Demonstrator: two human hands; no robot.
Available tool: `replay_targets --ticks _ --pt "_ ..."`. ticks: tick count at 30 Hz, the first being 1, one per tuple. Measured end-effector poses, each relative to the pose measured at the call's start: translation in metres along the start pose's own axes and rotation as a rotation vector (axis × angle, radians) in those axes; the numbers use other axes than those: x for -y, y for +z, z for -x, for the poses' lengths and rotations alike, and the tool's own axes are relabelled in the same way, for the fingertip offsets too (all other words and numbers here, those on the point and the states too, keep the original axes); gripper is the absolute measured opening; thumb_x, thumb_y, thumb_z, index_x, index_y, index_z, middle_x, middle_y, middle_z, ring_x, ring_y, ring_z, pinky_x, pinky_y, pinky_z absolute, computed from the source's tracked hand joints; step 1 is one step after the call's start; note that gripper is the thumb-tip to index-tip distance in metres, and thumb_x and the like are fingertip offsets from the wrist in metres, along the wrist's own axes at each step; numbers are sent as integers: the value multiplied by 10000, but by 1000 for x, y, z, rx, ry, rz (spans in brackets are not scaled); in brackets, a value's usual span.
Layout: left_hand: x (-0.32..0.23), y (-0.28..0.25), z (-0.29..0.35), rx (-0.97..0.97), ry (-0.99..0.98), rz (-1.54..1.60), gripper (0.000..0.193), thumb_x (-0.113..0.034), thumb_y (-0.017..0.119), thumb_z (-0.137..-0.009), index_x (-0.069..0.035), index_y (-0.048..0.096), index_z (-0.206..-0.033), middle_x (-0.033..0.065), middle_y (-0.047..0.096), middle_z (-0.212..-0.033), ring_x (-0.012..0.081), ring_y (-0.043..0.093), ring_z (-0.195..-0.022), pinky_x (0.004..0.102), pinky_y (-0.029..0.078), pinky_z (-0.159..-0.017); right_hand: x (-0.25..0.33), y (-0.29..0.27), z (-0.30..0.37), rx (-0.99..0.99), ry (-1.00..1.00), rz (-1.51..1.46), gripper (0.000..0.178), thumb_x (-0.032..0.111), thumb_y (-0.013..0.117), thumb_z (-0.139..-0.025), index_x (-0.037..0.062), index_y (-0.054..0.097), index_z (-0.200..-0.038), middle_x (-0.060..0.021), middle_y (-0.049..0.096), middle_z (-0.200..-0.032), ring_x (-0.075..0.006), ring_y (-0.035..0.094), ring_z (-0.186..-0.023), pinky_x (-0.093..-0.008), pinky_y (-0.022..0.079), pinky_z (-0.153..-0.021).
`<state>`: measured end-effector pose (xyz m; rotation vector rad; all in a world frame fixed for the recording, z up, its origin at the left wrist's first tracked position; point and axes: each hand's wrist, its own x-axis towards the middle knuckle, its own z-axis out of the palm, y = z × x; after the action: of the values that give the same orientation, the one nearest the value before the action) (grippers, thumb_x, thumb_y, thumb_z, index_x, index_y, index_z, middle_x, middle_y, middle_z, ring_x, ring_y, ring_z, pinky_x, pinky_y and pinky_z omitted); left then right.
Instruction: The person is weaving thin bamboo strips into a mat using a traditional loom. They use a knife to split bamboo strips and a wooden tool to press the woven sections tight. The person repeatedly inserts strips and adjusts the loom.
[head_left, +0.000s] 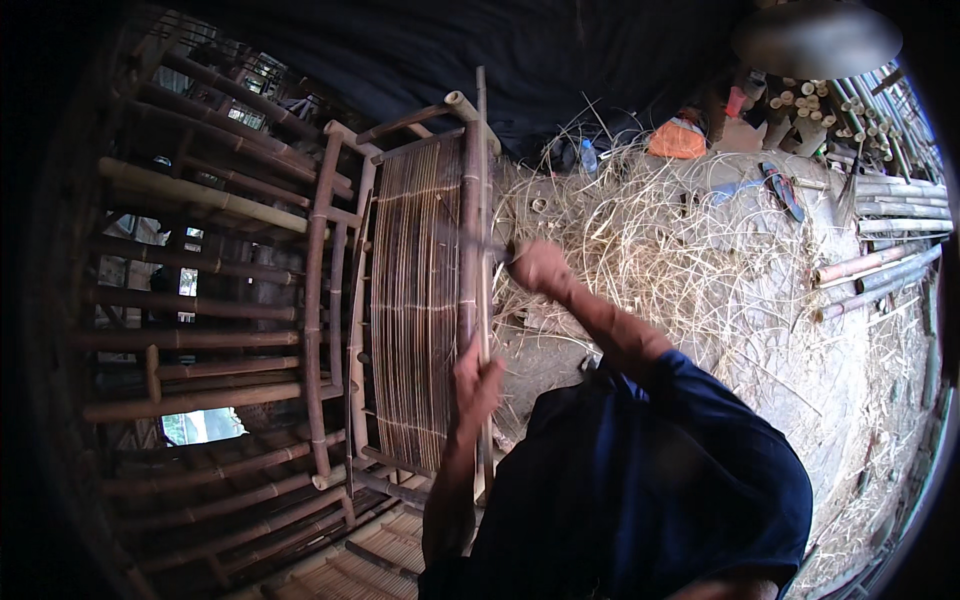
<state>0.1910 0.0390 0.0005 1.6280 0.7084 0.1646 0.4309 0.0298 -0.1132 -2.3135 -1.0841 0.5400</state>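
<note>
A bamboo bench frame (469,210) with a seat of thin brown bamboo slats (410,260) stands in front of me. Along its right edge runs a long pale bamboo strip (484,150), upright in the view and reaching past the frame's far end. My left hand (478,385) is closed round the strip near the frame's lower half. Farther up, my right hand (540,268) grips a tool with a dark, blade-like end (480,243) that crosses the strip and the frame's edge. Motion smears that end, so its exact kind is unclear.
More bamboo frames (315,300) crowd the left side. Curly bamboo shavings (650,230) cover the floor at right, with an orange bag (677,139), a water bottle (588,155) and a sandal (782,191) beyond. Bamboo poles (880,260) lie stacked at far right.
</note>
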Motion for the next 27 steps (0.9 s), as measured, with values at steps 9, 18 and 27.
replay_targets --ticks 9,18,27 --pt "-16 -16 157 32 -135 -556 631 -361 608 -894 -62 419 -1416 68 596 -700 162 575 -599 310 466 -542 -157 -118 -113 -457 -364 88 316 335 575 -802 66 705 -904 -164 686 -736 -298 650 -593 -415 539 -577" --pt "49 -57 142 186 -238 -586 484 -326 583 -949 -48 482 -1332 142 654 -1088 265 678 -873 386 533 -716 -49 -44 -60 189 141 -1407 260 313 572 -943 78 565 -831 -56 566 -662 -149 574 -555 -298 482 -511" --pt "41 -39 -43 -191 -66 283 455 -248 510 -1007 -18 454 -1395 -30 501 -680 38 413 -493 193 333 -408 59 19 39 -91 -351 -359 354 355 545 -904 6 605 -910 -192 641 -661 -312 640 -593 -423 517 -571"
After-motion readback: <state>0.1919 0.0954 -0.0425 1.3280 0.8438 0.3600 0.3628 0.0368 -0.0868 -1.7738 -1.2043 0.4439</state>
